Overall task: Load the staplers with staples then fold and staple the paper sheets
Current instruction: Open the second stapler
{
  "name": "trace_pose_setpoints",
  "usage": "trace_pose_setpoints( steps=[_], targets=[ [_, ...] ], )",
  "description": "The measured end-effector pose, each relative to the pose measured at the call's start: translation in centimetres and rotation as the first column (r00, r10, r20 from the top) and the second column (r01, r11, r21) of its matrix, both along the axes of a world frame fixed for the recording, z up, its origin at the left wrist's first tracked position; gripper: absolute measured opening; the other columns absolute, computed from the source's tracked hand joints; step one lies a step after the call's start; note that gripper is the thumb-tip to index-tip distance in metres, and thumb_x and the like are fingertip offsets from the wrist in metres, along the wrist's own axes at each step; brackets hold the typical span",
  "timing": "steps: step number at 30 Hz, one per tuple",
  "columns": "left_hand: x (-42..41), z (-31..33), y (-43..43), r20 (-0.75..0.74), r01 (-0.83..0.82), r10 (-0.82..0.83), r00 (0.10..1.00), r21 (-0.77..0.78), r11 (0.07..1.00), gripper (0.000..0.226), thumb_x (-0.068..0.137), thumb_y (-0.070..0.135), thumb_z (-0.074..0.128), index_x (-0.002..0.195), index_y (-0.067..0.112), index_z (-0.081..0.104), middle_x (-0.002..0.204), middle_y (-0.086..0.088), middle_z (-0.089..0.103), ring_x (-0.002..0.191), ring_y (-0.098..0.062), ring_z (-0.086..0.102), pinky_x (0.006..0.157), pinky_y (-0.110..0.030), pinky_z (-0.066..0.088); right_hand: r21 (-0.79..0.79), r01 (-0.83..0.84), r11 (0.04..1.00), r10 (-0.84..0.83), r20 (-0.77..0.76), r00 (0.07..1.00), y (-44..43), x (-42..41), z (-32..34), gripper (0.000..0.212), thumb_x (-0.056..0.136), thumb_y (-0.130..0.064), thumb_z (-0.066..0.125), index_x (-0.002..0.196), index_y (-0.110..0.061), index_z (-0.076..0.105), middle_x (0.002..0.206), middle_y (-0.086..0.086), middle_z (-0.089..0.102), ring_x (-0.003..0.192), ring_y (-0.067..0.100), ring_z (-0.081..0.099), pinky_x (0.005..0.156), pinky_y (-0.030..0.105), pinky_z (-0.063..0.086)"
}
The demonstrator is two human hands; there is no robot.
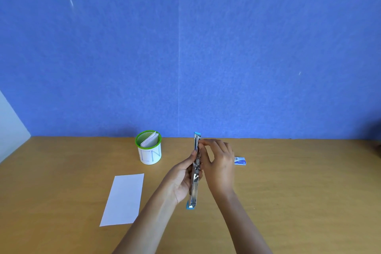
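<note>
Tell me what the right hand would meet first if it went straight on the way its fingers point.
The stapler: the right hand points left at its far half, fingertips seemingly touching it, though depth is unclear. The left hand holds it.

A textured blue wall rose behind the wooden table, a thin vertical seam running down it. A white panel stood off the table's left end.
</note>
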State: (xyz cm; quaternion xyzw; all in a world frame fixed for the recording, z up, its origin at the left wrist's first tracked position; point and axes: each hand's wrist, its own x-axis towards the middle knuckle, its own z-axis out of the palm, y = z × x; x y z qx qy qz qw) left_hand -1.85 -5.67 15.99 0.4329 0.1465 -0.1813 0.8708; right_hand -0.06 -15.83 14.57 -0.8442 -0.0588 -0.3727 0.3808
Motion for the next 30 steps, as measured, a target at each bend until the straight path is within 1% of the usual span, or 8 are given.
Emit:
trace_pose_setpoints(
  steps=[2, 8, 11, 14, 19, 24, 28, 30],
  targets=[
    [0.0, 0.0, 0.2, 0.014, -0.013, 0.013, 1.000, 0.002, 1.000, 0.017, 0.086, 0.026, 0.062, 0.083, 0.011, 0.068, 0.064, 0.001, 0.057, 0.054, -0.011, 0.051, 0.055, -0.021, 0.047, 0.003, -0.031, 1.000, 0.031, -0.007, 0.999, 0.2, -0.4, -0.3, 0.010, 0.086, -0.027, 0.059, 0.088, -0.024, 0.068, 0.089, -0.016, 0.065, 0.084, 0.006, 0.050, 0.072, 0.027, 0.044],
    [-0.2, -0.6, 0.7, 0.052, -0.055, 0.053, 0.997, 0.030, 0.998, 0.018, 0.087, 0.026, 0.060, 0.085, 0.011, 0.071, 0.061, 0.003, 0.055, 0.053, -0.009, 0.048, 0.057, -0.021, 0.044, 0.090, -0.119, 0.989, 0.120, -0.005, 0.993, 0.6, -1.7, -0.8, 0.019, 0.088, -0.035, 0.054, 0.086, -0.019, 0.063, 0.083, -0.016, 0.061, 0.080, 0.003, 0.050, 0.072, 0.010, 0.036],
    [-0.3, -0.6, 0.6, 0.061, -0.075, 0.072, 0.996, 0.044, 0.996, 0.021, 0.089, 0.027, 0.058, 0.080, 0.011, 0.070, 0.059, 0.003, 0.053, 0.051, -0.009, 0.047, 0.056, -0.022, 0.044, 0.147, -0.158, 0.976, 0.161, -0.004, 0.987, 0.5, -1.9, -0.8, 0.012, 0.086, -0.028, 0.061, 0.082, -0.017, 0.063, 0.079, -0.013, 0.064, 0.079, 0.003, 0.056, 0.070, 0.009, 0.040],
    [-0.2, -0.4, 0.6, 0.066, -0.082, 0.078, 0.995, 0.060, 0.995, 0.025, 0.091, 0.029, 0.055, 0.079, 0.011, 0.067, 0.052, 0.004, 0.051, 0.045, -0.007, 0.048, 0.046, -0.019, 0.046, 0.161, -0.199, 0.967, 0.200, 0.007, 0.980, 0.5, -2.1, -0.9, 0.009, 0.084, -0.023, 0.066, 0.079, -0.016, 0.062, 0.077, -0.013, 0.065, 0.078, 0.003, 0.058, 0.070, 0.011, 0.043],
    [-0.3, -0.7, 0.5, 0.106, -0.054, 0.047, 0.993, 0.060, 0.997, 0.026, 0.090, 0.030, 0.056, 0.093, 0.006, 0.067, 0.061, 0.001, 0.055, 0.050, -0.008, 0.048, 0.050, -0.017, 0.045, 0.314, -0.219, 0.924, 0.244, -0.042, 0.969, 0.6, -2.4, -0.3, 0.004, 0.089, -0.022, 0.061, 0.086, -0.025, 0.062, 0.078, -0.013, 0.066, 0.079, 0.010, 0.062, 0.069, 0.018, 0.046],
    [-0.3, -0.5, 0.1, 0.165, -0.057, 0.047, 0.985, 0.057, 0.997, 0.023, 0.091, 0.026, 0.054, 0.090, 0.007, 0.067, 0.063, 0.001, 0.058, 0.052, -0.007, 0.050, 0.053, -0.018, 0.044, 0.227, -0.145, 0.963, 0.162, -0.060, 0.985, 0.8, -1.7, 0.4, 0.023, 0.092, -0.021, 0.053, 0.111, -0.022, 0.066, 0.081, -0.012, 0.061, 0.080, 0.009, 0.058, 0.071, 0.011, 0.040],
    [-0.3, -0.2, 0.1, 0.184, -0.066, 0.050, 0.982, 0.081, 0.995, 0.023, 0.092, 0.026, 0.053, 0.090, 0.007, 0.067, 0.061, 0.003, 0.056, 0.049, -0.006, 0.050, 0.048, -0.015, 0.044, 0.193, -0.124, 0.973, 0.131, -0.025, 0.991, 1.1, -1.8, 0.7, 0.030, 0.091, -0.031, 0.048, 0.108, -0.019, 0.070, 0.084, -0.010, 0.062, 0.080, 0.010, 0.056, 0.074, 0.004, 0.035],
    [-0.2, -0.1, 0.2, 0.184, -0.075, 0.058, 0.981, 0.087, 0.993, 0.024, 0.092, 0.026, 0.054, 0.093, 0.007, 0.067, 0.062, 0.003, 0.056, 0.050, -0.006, 0.050, 0.049, -0.015, 0.043, 0.200, -0.122, 0.972, 0.131, -0.032, 0.991, 1.2, -1.9, 0.6, 0.023, 0.091, -0.027, 0.052, 0.101, -0.019, 0.072, 0.086, -0.009, 0.064, 0.083, 0.011, 0.057, 0.075, 0.003, 0.035]
  ],
)
